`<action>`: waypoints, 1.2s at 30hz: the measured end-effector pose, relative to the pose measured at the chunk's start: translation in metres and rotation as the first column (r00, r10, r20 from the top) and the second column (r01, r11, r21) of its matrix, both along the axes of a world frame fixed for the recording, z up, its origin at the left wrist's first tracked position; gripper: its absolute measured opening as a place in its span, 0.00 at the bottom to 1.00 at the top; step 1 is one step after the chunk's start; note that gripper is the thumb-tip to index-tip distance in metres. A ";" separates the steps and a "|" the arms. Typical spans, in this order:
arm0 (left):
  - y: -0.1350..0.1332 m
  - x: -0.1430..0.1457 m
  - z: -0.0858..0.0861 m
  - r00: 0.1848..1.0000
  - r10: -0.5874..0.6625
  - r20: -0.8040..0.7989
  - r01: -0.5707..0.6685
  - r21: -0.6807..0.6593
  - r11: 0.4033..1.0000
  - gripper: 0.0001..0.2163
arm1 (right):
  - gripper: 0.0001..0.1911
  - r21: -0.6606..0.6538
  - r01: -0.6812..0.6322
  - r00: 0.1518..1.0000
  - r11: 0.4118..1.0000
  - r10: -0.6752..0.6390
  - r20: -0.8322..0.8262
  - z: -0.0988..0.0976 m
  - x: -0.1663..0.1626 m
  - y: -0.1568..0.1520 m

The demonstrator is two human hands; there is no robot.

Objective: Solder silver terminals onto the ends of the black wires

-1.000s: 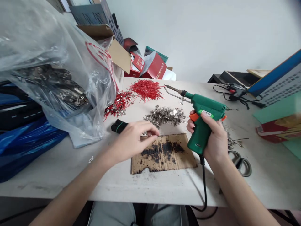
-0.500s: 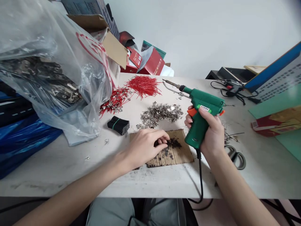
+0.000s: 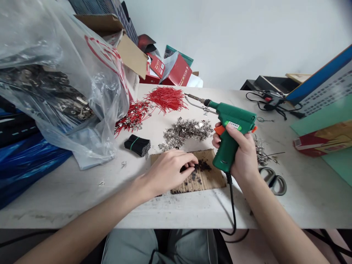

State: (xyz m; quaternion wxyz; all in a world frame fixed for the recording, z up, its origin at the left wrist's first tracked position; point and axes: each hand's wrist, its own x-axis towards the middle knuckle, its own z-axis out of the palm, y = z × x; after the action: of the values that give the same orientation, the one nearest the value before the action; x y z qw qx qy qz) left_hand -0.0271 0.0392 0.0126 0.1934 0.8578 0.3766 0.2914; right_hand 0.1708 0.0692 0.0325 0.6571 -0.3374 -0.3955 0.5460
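My right hand is wrapped round the grip of a green soldering gun with an orange trigger. Its metal tip and curved feed tube point to the upper left, raised above the table. My left hand rests over a scorched piece of cardboard, with its fingers curled and pressed together; whatever they hold is hidden. Just behind the cardboard lies a pile of small shiny metal pieces. A bundle of short black wires, tied with a green band, is left of it.
Red wires lie at the back, beside red wires with metal pieces attached. A large clear plastic bag takes up the left. Scissors and loose metal bits are at right. A black cord hangs from the gun.
My right hand has shifted slightly left with the soldering gun. My left hand stays over the cardboard with its fingers curled. The whole view has moved a little.
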 end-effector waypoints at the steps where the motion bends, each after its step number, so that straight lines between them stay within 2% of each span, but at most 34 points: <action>1: 0.000 0.000 0.000 1.000 -0.002 -0.004 0.002 0.000 1.000 0.06 | 0.06 0.001 0.001 1.000 1.000 -0.001 0.000 0.000 0.000 0.000; 10: 0.000 0.001 -0.005 0.999 -0.030 -0.009 0.030 -0.004 1.000 0.06 | 0.06 -0.008 0.005 1.000 1.000 -0.005 -0.002 0.001 0.000 -0.001; 17: -0.001 0.001 -0.002 0.999 -0.043 0.011 0.043 0.012 0.999 0.05 | 0.07 -0.015 0.013 1.000 1.000 -0.013 0.002 0.001 -0.002 0.000; 22: 0.009 -0.012 0.009 0.995 0.100 -0.025 -0.098 0.073 0.992 0.05 | 0.06 -0.028 0.056 0.998 0.998 -0.056 -0.002 0.002 -0.001 0.001; 27: 0.020 -0.044 0.033 0.944 0.329 -0.008 -0.324 0.159 0.933 0.05 | 0.10 -0.065 0.108 0.993 0.992 -0.111 -0.040 0.001 0.006 0.003; 29: 0.020 -0.060 0.044 0.923 0.378 -0.075 -0.359 0.187 0.915 0.04 | 0.11 -0.087 0.113 0.992 0.990 -0.118 -0.053 0.002 0.007 0.002; 32: 0.017 -0.081 0.056 0.887 0.370 -0.277 -0.337 0.162 0.928 0.07 | 0.12 -0.119 0.116 0.990 0.986 -0.124 -0.065 0.004 0.006 0.001; 36: 0.014 -0.093 0.059 0.835 0.375 -0.404 -0.366 0.101 0.925 0.10 | 0.13 -0.136 0.120 0.989 0.983 -0.130 -0.072 0.005 0.006 0.000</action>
State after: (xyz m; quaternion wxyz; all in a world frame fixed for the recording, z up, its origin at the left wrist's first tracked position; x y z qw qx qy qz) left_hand -0.1201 0.0533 0.0714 0.0404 0.8126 0.5649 0.1377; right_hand 0.1768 0.0689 0.0379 0.6818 -0.3819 -0.3100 0.5416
